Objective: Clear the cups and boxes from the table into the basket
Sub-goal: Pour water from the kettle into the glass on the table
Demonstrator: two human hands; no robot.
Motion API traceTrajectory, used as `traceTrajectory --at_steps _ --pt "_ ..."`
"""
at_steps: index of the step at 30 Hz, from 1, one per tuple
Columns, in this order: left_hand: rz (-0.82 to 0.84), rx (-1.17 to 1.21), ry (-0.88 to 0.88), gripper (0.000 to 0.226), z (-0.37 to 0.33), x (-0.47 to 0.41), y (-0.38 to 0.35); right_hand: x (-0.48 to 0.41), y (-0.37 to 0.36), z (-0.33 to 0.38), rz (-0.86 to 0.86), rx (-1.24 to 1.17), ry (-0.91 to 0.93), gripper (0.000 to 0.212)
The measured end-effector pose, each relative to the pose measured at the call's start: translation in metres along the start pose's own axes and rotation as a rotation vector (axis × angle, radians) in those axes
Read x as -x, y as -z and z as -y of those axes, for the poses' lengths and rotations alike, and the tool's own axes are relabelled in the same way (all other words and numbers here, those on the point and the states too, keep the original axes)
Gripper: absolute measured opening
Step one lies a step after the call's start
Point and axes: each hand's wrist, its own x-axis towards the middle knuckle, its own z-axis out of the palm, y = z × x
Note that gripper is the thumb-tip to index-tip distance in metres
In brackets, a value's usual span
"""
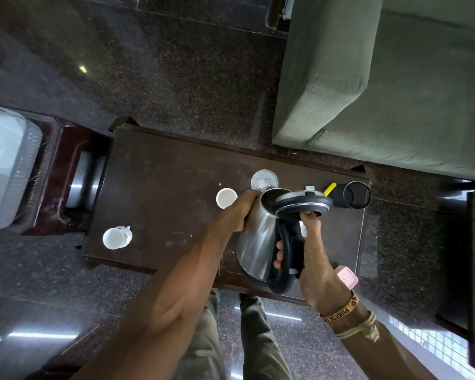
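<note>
A green sofa [368,91] is seen beyond the dark wooden desk [162,174], on which the task's things are spread. Over the near right part of the desk a steel kettle [254,242] is held in both hands, with its lid [303,202] standing open. Whether its base rests on the desk cannot be told.

The right hand [316,264] is wrapped round the black handle, one finger stretched up under the lid. The left hand [237,211] is clasped on the kettle's body just below the rim.

A black tumbler [355,194] is found at the far right edge of the desk and a white mug [117,237] near the left edge. A clear glass [264,179] stands just beyond the kettle's mouth, and a small white cup [226,198] just beside the left hand. A pink box [347,277] is partly hidden behind the right wrist at the near right edge.

No basket can be made out with certainty.

The clearing is judged barely begun, since four vessels and the box lie on the desk and both hands are taken up with the kettle. The kettle must be set aside so that a hand is freed. The small white cup is nearest to be taken, and the basket has to be found.
</note>
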Motion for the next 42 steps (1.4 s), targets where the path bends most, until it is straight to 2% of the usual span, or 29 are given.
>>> traceTrajectory --at_steps 8,11,16,20,22,26,30,33,37,42 --pt "-0.023 -0.008 -0.019 0.029 -0.006 0.010 -0.004 0.008 0.002 -0.001 0.026 0.036 0.037 0.083" --pt "-0.013 -0.003 -0.054 0.030 -0.009 0.017 -0.009 0.013 0.004 -0.001 0.047 0.056 0.099 0.066" --pt "-0.001 -0.028 -0.122 0.028 -0.019 0.036 -0.018 0.022 0.008 -0.002 0.078 0.043 0.144 0.049" --pt "0.020 -0.004 -0.272 0.033 -0.030 0.056 -0.031 0.032 0.011 -0.003 0.107 0.004 0.167 0.058" --pt "-0.039 -0.023 -0.307 0.025 -0.035 0.069 -0.038 0.041 0.011 -0.004 0.119 0.010 0.197 0.062" --pt "-0.123 -0.016 -0.378 0.023 -0.040 0.089 -0.043 0.060 0.013 -0.002 0.097 0.012 0.109 0.081" --pt "-0.158 0.042 -0.441 0.030 -0.038 0.112 -0.050 0.078 0.019 0.001 0.116 0.043 0.138 0.083" --pt "-0.181 0.066 -0.496 0.019 -0.033 0.134 -0.055 0.091 0.024 0.000 0.139 0.070 0.171 0.078" --pt "-0.196 0.121 -0.549 0.036 -0.022 0.158 -0.059 0.104 0.028 -0.008 0.143 0.151 0.166 0.081" --pt "-0.214 0.136 -0.584 0.030 -0.003 0.180 -0.047 0.117 0.025 -0.028 0.148 0.210 0.177 0.078"
